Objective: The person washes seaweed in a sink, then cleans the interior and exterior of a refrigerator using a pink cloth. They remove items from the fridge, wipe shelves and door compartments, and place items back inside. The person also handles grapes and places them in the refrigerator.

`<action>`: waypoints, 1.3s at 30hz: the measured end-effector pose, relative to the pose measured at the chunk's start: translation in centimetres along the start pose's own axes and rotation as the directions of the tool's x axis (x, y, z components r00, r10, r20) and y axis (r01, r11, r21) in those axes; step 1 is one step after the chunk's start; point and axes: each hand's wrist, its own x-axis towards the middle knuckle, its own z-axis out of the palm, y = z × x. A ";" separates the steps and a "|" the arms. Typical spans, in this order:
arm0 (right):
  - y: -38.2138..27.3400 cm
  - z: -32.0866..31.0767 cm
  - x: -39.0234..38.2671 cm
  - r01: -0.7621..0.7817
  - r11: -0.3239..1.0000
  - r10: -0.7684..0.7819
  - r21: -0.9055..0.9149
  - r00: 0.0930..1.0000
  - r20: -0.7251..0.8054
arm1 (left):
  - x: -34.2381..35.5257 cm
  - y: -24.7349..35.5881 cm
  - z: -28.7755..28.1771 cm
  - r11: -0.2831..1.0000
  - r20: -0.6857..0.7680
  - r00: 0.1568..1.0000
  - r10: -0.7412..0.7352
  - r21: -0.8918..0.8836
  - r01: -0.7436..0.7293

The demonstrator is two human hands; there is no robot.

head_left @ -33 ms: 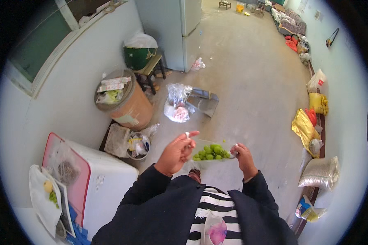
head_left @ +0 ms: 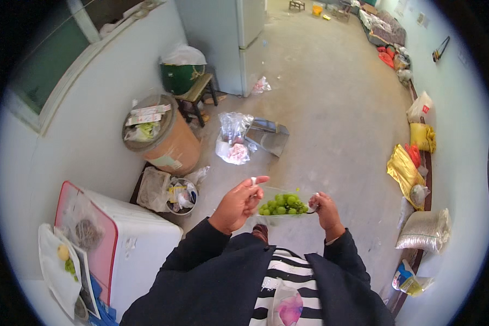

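Observation:
Bunched green grapes (head_left: pixel 281 205) lie in a see-through plastic container (head_left: pixel 288 219) in front of my body; whether it is a bag or a tray is hard to make out. At its left side, my left hand (head_left: pixel 237 205) has its fingers curled in at the edge, with the index finger stretched out and something white around it. My right hand (head_left: pixel 327 211) pinches at the container's right edge, fingertips close to the grapes. Small dark and shiny detail shows by these fingertips, too small to name.
At left stand a white cabinet (head_left: pixel 141 239), a brown drum (head_left: pixel 174 144) and a bucket of rubbish (head_left: pixel 183 195). Plastic wrapping (head_left: pixel 234 138) and a metal dustpan (head_left: pixel 269 136) lie on the floor ahead. Sacks (head_left: pixel 425 231) and bags (head_left: pixel 405 169) line the right wall.
My left hand and the grapes have shifted very slightly to the right in the view. Both hands keep nearly the same pose.

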 end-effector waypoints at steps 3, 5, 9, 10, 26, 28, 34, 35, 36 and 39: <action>-3.6 -2.6 2.0 0.027 0.989 -0.035 -0.146 0.998 -0.053 | 7.9 1.3 1.5 0.988 0.078 0.993 -0.084 0.133 0.073; -6.2 -4.3 2.2 0.074 0.943 -0.098 -0.326 0.993 -0.058 | 12.4 1.7 3.2 0.961 0.104 0.988 -0.115 0.262 0.084; -14.1 -7.5 5.8 0.151 0.751 -0.272 -0.643 0.958 -0.092 | 21.7 3.0 7.9 0.821 0.269 0.949 -0.162 0.570 -0.022; -15.9 -7.9 7.6 0.166 0.783 -0.271 -0.599 0.959 -0.088 | 23.9 3.0 8.9 0.728 0.320 0.943 -0.087 0.667 -0.159; -32.5 -15.1 38.9 0.428 0.619 -0.102 -0.658 0.875 0.473 | 53.5 8.0 17.3 0.278 0.426 0.756 0.497 0.747 -0.604; -34.2 -14.2 43.2 0.384 0.714 -0.062 -0.586 0.868 0.492 | 56.7 9.2 14.8 0.206 0.415 0.681 0.604 0.744 -0.636; -39.8 -9.7 55.7 0.775 0.536 -0.143 -0.334 0.473 0.869 | 65.3 10.1 10.3 0.022 0.251 0.718 0.649 0.937 -0.347; -40.8 -9.1 57.4 0.779 0.540 -0.125 -0.318 0.448 0.885 | 68.0 11.2 9.9 -0.043 0.284 0.705 0.650 0.940 -0.339; -41.3 -7.9 59.2 0.783 0.557 -0.126 -0.279 0.411 0.903 | 70.0 13.2 9.2 -0.125 0.314 0.700 0.641 0.943 -0.308; -43.9 -5.5 64.2 0.897 0.424 -0.129 -0.129 0.201 0.971 | 74.0 16.9 8.5 -0.070 0.261 0.708 0.657 0.955 -0.287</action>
